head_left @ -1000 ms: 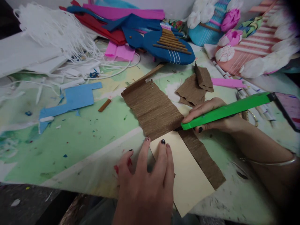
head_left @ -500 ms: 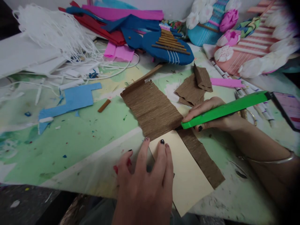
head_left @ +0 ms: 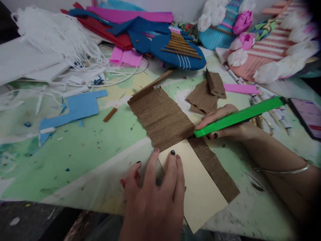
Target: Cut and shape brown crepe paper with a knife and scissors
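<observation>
Brown sheet (head_left: 163,117): crepe-like paper, matt, finely ribbed, edges ragged. Cream card (head_left: 203,187): smooth, matt, stiff paper. Green tool (head_left: 240,115): smooth plastic by look. Bracelet (head_left: 288,172): polished metal, glossy. Phone (head_left: 307,115): smooth, glassy screen. Blue scrap (head_left: 82,105): matt; paper or felt, cannot tell which. Desk (head_left: 82,160): smooth, paint-stained surface.

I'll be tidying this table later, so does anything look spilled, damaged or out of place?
Mainly the white cord: it lies in a tangled heap at the back left, with loose strands straying over the table. A red patch shows beside the left hand; paint or scrap, I can't tell. The brown paper has ragged edges.
</observation>
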`<action>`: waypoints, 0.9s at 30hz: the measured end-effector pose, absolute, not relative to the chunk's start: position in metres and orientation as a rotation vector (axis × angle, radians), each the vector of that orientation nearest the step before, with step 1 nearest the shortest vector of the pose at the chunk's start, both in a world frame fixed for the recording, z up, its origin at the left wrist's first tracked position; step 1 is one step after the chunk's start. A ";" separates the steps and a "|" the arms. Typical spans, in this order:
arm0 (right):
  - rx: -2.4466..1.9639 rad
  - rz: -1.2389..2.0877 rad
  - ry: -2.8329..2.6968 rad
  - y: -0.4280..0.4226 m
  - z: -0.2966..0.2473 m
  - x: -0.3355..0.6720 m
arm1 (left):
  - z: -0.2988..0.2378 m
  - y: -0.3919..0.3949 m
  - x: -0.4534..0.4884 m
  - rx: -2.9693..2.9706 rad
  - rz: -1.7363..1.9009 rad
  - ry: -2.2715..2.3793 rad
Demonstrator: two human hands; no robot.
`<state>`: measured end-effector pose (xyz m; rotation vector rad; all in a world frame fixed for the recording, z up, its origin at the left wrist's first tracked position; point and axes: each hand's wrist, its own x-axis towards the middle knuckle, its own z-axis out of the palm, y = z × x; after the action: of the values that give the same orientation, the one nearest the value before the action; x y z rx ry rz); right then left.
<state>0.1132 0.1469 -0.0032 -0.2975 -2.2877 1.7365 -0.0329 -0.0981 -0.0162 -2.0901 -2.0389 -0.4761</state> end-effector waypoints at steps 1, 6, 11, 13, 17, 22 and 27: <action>-0.300 1.734 -2.297 0.146 -0.003 0.113 | -0.016 -0.098 -0.033 -2.094 -0.474 -2.048; -0.330 1.712 -2.337 0.143 0.000 0.112 | -0.016 -0.098 -0.034 -2.118 -0.476 -2.051; -0.350 1.711 -2.333 0.142 0.002 0.112 | -0.016 -0.098 -0.034 -2.118 -0.491 -2.056; -0.353 1.711 -2.324 0.142 0.002 0.111 | -0.015 -0.098 -0.034 -2.117 -0.498 -2.063; -0.349 1.698 -2.325 0.142 0.001 0.112 | -0.014 -0.098 -0.034 -2.127 -0.502 -2.063; -0.290 1.714 -2.321 0.143 0.002 0.111 | -0.020 -0.098 -0.035 -2.101 -0.591 -2.034; -0.307 1.742 -2.300 0.144 0.002 0.109 | -0.026 -0.105 -0.049 -2.152 -0.743 -1.970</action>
<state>0.1095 0.1437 0.0021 -0.3068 -2.2996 1.7422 -0.0489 -0.1048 -0.0264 -2.1521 -1.9695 -0.7428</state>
